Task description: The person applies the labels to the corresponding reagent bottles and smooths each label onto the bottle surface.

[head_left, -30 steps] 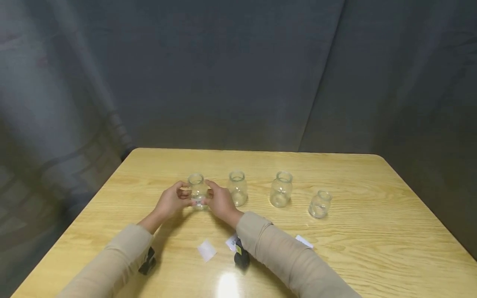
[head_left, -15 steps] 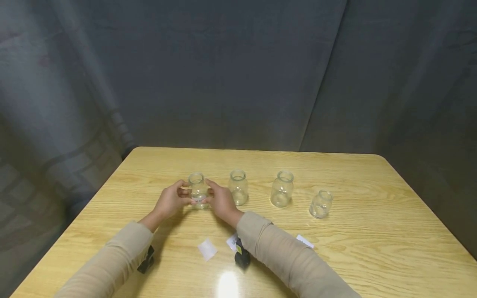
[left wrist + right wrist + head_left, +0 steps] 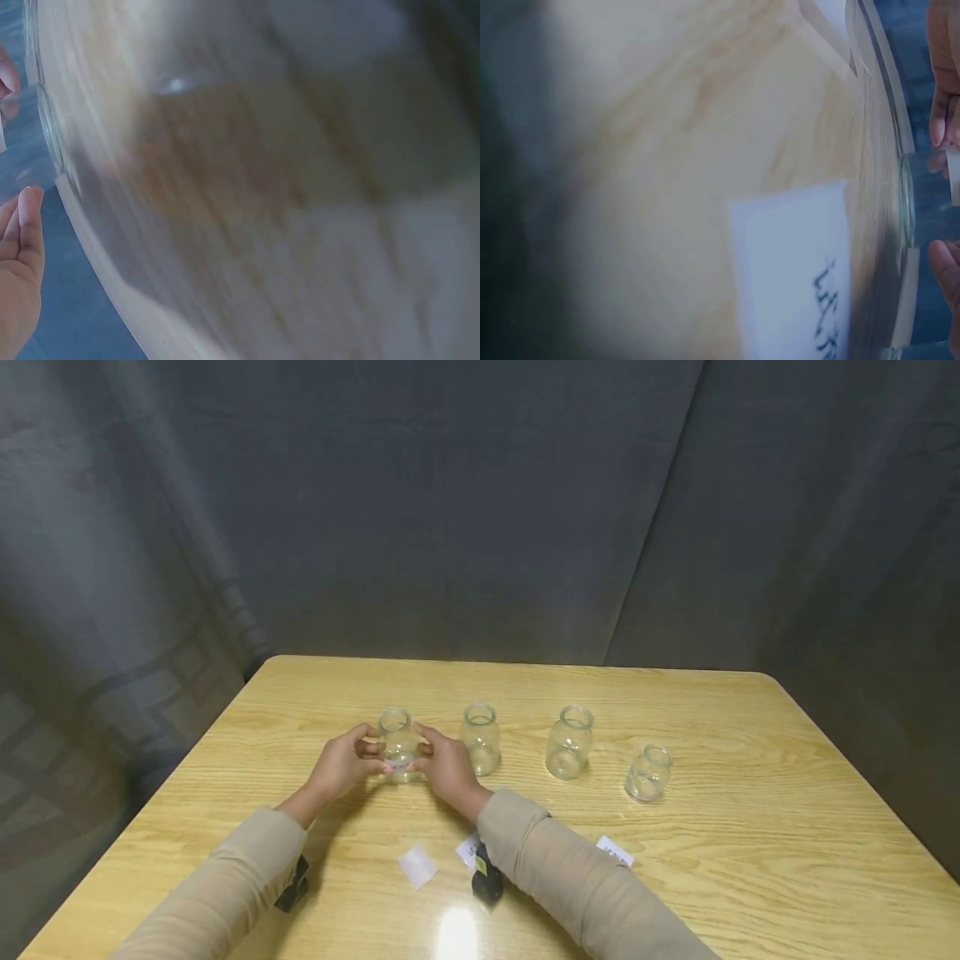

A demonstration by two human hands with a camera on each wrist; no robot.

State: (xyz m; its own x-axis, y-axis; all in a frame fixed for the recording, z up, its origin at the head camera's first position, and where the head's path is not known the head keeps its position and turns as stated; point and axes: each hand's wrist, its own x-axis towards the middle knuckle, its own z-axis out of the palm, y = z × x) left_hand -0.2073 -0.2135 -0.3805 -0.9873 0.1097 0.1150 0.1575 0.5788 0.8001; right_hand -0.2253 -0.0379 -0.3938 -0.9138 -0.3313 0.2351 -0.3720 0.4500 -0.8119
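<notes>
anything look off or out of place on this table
Nothing looks spilled or broken. The one mild oddity is the small jar at the right end: it is shorter and sits closer to the camera, out of line with the other three jars. The paper slips also lie at differing angles on the table.

1. Paper slip at right (image 3: 615, 851): more of its face now shows past the right sleeve (image 3: 577, 877), and dark writing has come into view, where a second ago mostly a plain strip was seen.
2. Right sleeve: its outer edge lies slightly lower at the bottom of the head view.
3. Large jar at right (image 3: 569, 747), small jar (image 3: 648, 774) and curtain seam (image 3: 655, 514): all appear slightly farther right, consistent with a small camera shift.
</notes>
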